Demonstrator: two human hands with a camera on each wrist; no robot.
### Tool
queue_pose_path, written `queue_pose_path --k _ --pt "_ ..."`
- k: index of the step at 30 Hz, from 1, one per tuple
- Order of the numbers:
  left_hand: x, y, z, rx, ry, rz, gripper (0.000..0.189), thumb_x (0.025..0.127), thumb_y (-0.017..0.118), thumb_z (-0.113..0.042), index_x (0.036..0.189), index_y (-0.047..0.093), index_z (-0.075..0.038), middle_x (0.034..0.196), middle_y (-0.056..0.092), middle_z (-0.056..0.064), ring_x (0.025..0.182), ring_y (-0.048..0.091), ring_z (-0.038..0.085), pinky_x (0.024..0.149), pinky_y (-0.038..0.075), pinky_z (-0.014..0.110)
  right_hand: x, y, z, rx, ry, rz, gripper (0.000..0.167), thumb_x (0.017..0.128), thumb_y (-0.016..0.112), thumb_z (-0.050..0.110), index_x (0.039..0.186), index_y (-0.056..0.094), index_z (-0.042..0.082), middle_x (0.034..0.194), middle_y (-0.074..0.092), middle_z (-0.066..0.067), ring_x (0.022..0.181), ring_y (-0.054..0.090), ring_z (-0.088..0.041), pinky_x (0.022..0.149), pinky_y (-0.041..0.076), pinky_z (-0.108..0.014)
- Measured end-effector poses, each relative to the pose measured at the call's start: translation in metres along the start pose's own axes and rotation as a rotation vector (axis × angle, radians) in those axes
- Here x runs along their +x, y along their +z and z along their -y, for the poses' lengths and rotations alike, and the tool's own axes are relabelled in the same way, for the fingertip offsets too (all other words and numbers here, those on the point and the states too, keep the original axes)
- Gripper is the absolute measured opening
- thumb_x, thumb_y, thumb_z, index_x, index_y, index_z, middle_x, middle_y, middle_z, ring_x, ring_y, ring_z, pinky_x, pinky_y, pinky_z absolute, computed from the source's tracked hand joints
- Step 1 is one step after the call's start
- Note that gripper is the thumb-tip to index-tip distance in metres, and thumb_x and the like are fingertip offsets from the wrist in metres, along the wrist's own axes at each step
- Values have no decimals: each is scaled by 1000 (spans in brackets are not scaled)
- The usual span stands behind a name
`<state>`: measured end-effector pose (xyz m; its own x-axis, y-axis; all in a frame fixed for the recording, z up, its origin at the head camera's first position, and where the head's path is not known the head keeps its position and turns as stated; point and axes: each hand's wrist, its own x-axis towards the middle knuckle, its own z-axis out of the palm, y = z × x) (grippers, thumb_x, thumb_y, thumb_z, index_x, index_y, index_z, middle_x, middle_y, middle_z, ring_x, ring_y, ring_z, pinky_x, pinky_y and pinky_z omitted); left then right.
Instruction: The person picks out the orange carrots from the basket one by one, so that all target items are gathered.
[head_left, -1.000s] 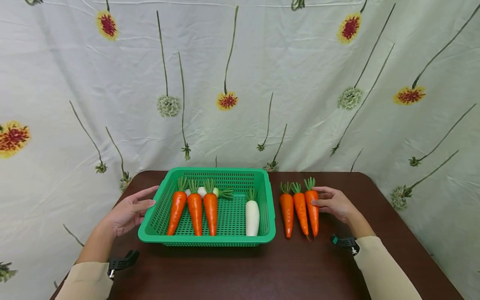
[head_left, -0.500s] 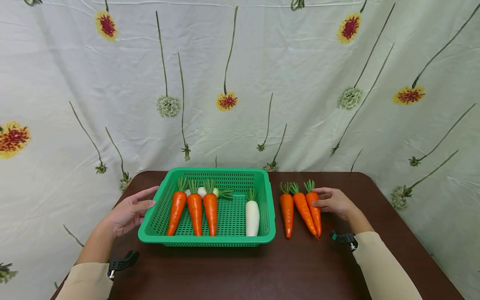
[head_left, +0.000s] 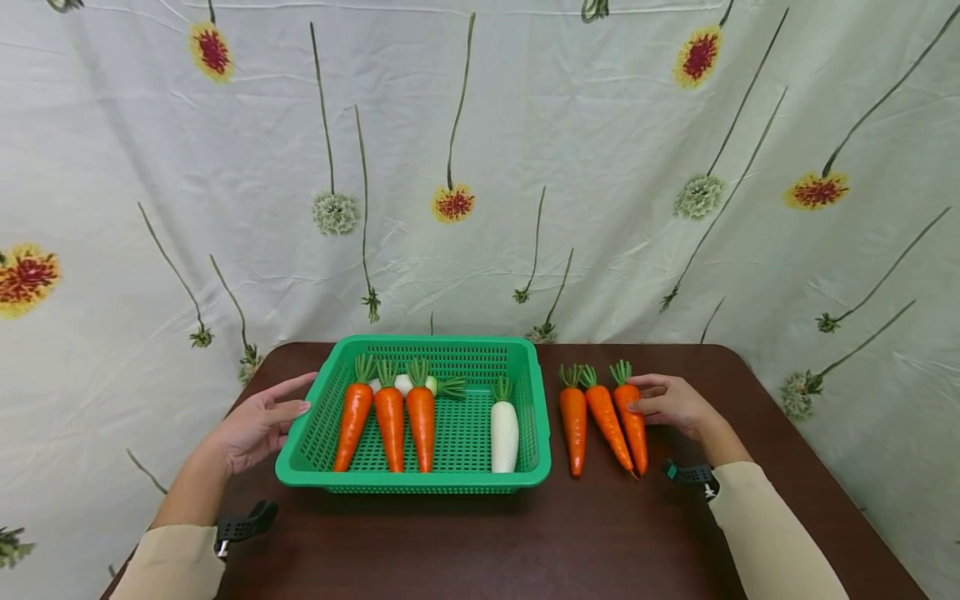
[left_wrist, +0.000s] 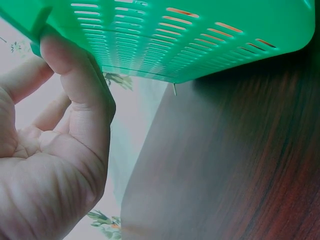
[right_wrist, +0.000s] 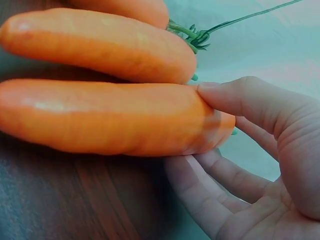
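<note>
My right hand (head_left: 671, 408) pinches the rightmost loose carrot (head_left: 633, 429) near its leafy end. In the right wrist view, thumb and fingers lie on either side of that orange root. Close to its left lies a middle carrot (head_left: 609, 425), slanted so the two tips nearly meet. Farther left is a third loose carrot (head_left: 574, 429). My left hand (head_left: 258, 425) is at the left side of a green plastic basket (head_left: 420, 479), its extended fingers and thumb touching the rim. Several vegetables lie inside: carrots (head_left: 390, 429) on the left and a white radish (head_left: 505, 437) on the right.
A second white radish (head_left: 405, 383) lies crosswise in the basket, partly hidden under the carrots. The dark brown wooden table (head_left: 420, 550) ends just behind the basket. Beyond hangs a pale cloth (head_left: 585, 133) printed with flowers.
The middle carrot's tip has swung right, toward the rightmost carrot. The rightmost carrot, in my right hand, has also tilted and shifted slightly right. My left hand and the basket have stayed put.
</note>
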<state>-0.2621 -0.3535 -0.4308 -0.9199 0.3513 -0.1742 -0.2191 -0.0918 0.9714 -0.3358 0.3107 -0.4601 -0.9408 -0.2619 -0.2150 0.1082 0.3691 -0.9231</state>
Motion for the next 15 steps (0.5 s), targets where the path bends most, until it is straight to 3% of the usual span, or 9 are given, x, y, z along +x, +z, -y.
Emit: queue_pose_path --k 9,15 --pt "0 -2 1 9 -4 -5 68 108 50 -10 165 13 -13 119 76 -1 100 78 20 87 62 42 1 -4 2 18 35 42 62 92 76 11 146 50 -5 116 70 -12 96 73 -19 88 64 -41" --pt "1 -2 0 1 -11 -3 70 108 50 -10 165 10 -12 119 76 -1 101 77 20 87 62 42 0 -3 1 10 49 74 63 91 77 13 145 50 -5 115 71 -11 96 72 -20 89 63 -42"
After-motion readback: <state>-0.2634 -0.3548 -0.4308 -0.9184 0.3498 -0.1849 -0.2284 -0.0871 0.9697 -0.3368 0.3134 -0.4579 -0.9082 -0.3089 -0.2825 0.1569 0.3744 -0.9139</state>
